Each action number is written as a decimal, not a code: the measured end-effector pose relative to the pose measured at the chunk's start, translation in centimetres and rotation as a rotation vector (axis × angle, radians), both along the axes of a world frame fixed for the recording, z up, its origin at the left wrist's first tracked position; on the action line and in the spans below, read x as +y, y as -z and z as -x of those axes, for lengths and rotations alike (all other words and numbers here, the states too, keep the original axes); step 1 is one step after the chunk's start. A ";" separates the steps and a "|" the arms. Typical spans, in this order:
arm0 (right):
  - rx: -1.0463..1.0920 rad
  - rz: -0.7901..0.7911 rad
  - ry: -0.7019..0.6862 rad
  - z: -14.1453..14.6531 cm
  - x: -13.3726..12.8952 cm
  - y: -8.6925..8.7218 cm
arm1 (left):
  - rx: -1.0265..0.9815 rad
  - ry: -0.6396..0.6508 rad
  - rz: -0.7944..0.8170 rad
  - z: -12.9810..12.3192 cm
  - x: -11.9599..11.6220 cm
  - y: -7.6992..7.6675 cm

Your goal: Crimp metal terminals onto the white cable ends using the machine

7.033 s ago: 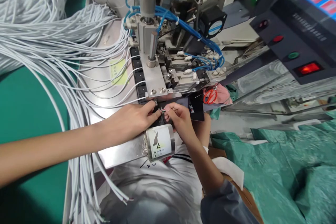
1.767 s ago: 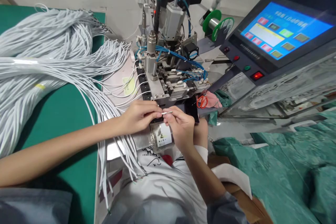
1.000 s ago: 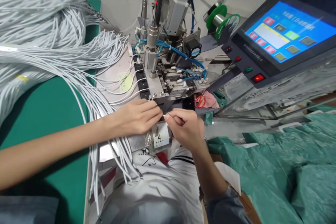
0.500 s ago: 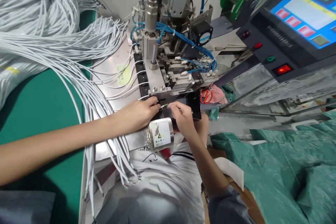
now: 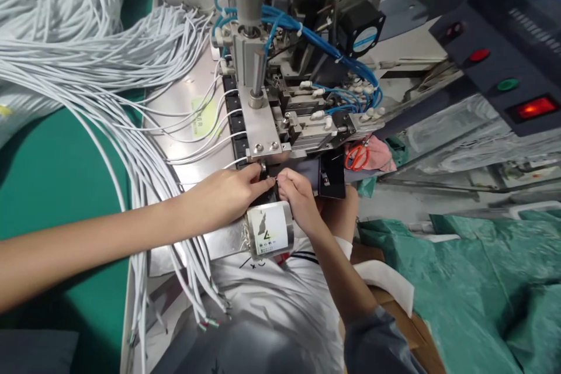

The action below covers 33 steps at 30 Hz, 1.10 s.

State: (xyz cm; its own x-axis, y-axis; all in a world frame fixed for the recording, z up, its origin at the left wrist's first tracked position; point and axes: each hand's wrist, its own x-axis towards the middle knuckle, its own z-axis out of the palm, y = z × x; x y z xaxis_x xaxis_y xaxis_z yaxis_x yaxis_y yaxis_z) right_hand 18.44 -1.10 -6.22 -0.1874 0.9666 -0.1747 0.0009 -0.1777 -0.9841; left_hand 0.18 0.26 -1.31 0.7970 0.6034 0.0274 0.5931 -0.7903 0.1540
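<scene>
My left hand (image 5: 239, 190) reaches in from the left, its fingers pinched at the front edge of the machine (image 5: 263, 128). Close to its fingertips, my right hand (image 5: 295, 193) is closed in a pinch around something too small to make out. A dark fixture lies partly hidden beneath the fingers. Just below both hands is a metal cylinder with a white label (image 5: 269, 229). White cables (image 5: 166, 158) run beside my left forearm, and several of them lead into black slots (image 5: 236, 123) along the machine's left side.
A black phone (image 5: 332, 175), red-handled scissors (image 5: 357, 156) and a pink cloth (image 5: 377, 153) lie right of my hands. A control panel (image 5: 495, 64) stands at the upper right. Green sheeting (image 5: 460, 280) covers the lower right. A large cable bundle (image 5: 56, 6) rests on the green mat (image 5: 87, 187).
The view has shifted closer to the machine. My hands have come nearer together, and the thin wire end with green that showed between them is now hidden at the fingertips.
</scene>
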 end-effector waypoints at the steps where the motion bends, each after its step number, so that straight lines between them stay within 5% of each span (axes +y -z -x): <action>1: 0.003 0.007 -0.008 -0.1 0.0 0.0 | 0.018 -0.005 -0.014 0.0 0.0 0.0; 22: -0.104 -0.082 -0.016 -0.3 0.5 0.1 | 0.082 0.054 -0.133 0.0 0.2 -0.1; 33: -0.229 -0.203 0.051 -0.2 0.9 0.3 | 0.254 -0.126 -0.020 0.7 -0.9 -3.4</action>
